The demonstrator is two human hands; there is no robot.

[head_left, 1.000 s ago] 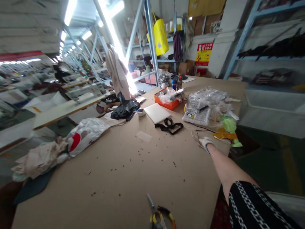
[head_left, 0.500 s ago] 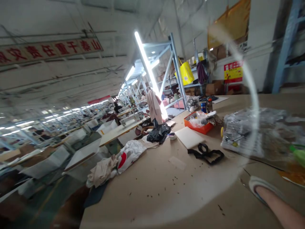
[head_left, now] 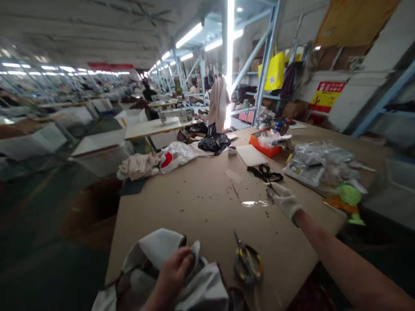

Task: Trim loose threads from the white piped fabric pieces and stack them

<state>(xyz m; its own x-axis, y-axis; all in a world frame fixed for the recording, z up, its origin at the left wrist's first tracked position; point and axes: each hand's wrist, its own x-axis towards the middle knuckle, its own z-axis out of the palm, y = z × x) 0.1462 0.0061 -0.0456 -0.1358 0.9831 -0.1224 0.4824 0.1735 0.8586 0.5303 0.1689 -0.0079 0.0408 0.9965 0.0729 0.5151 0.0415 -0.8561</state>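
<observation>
Left hand (head_left: 175, 270): bare, it is gripping a fold of the pale cloth, the thumb side facing up; the far fingers are being hidden by the fabric.
Pale cloth (head_left: 158, 242): it is bunching at the table's near edge in soft, smooth folds, with brownish patches showing between them; the bottom of the view is cutting it off.
Right hand (head_left: 282, 199): in a whitish cloth glove, it is bending its fingers together low over the table; whether they are pinching the shiny strip, one cannot tell.
Shiny strip (head_left: 254, 203): thin and clear-looking, it is glaring beside the gloved fingertips, so its outline is hard to make out.
Scissors (head_left: 248, 263): they are lying between the two hands, metal tip pointing away, yellow-and-dark handles looping toward the person.
Table (head_left: 162, 203): its flat brown top is bearing scattered dark specks, too small to identify.
Black strap (head_left: 266, 172): soft and narrow, it is curling into loops just beyond the glove.
Plastic bags (head_left: 324, 162): crinkled and clear, they are piling up on the right, blurring their contents.
Orange box (head_left: 269, 151): open-topped, it is holding crumpled plastic.
</observation>
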